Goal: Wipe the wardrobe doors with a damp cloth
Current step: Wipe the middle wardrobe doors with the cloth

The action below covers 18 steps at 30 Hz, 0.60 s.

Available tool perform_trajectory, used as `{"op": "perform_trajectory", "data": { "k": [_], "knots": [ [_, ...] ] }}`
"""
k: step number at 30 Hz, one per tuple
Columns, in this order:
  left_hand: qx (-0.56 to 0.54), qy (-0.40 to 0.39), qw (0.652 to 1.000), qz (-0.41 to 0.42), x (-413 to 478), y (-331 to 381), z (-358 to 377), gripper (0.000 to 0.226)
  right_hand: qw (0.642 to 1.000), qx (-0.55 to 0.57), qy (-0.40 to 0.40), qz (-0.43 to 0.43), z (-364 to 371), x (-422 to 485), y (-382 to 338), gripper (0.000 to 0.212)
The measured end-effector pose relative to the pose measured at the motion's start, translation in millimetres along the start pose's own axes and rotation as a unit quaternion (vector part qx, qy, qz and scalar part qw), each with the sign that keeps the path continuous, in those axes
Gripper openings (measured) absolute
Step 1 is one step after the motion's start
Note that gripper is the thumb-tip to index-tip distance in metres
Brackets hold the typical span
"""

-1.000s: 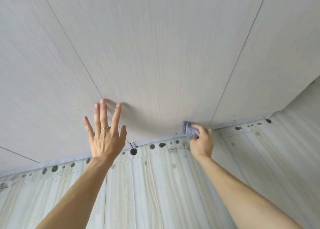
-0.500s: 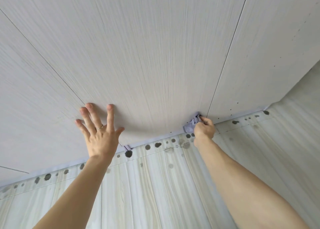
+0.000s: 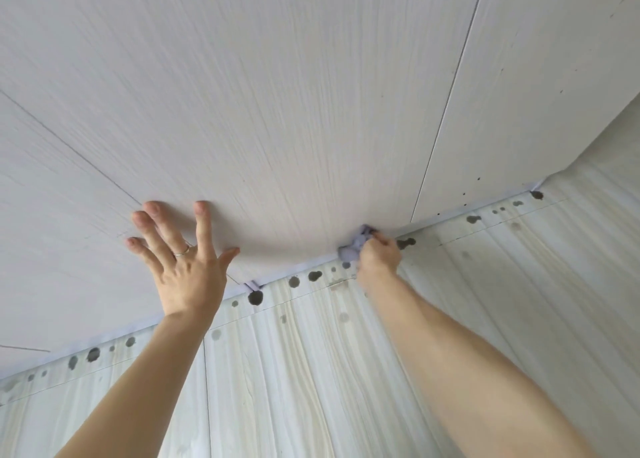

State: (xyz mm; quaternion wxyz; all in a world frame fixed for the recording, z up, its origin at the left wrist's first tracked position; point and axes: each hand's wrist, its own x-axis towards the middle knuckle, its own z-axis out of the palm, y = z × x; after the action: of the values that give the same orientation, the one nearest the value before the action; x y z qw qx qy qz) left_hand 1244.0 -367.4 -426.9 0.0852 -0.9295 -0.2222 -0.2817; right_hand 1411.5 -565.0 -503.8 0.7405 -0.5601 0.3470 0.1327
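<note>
Head view: my left hand [image 3: 187,267] now lies flat with fingers spread, across the seam between the left and middle wardrobe doors [image 3: 294,128], close to their bottom edge. A second ago it stood more upright there, so I have since leaned my weight in.

My right hand [image 3: 379,260] has its fingers curled round the cloth [image 3: 355,248]. The cloth lay flatter on the door a second ago and is now bunched and pushed into the bottom edge of the middle door, near its lower right corner.

I judge I am working that last strip where the door meets the floor [image 3: 311,388]. The right door [image 3: 536,93] shows small dark specks [image 3: 464,194] low down, so it probably still needs wiping.
</note>
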Motion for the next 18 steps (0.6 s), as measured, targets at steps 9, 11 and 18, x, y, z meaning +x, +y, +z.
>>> {"op": "perform_trajectory", "data": {
  "k": [9, 11, 18],
  "knots": [
    [-0.011, -0.003, 1.000, 0.003, 0.6, -2.0, 1.0, 0.133, 1.000, 0.023, 0.005, 0.013, -2.5, -3.0, -12.1, 0.022],
    [-0.008, -0.004, 1.000, 0.005, 0.8, -0.4, -1.8, 0.134, 0.997, 0.011, -0.053, 0.046, 12.3, -31.1, 9.4, 0.021],
    [0.024, -0.023, 0.999, 0.014, -7.7, -9.0, -11.3, 0.140, 0.995, 0.005, -0.082, 0.052, 20.2, -47.2, 3.2, 0.019]
  ]
}}
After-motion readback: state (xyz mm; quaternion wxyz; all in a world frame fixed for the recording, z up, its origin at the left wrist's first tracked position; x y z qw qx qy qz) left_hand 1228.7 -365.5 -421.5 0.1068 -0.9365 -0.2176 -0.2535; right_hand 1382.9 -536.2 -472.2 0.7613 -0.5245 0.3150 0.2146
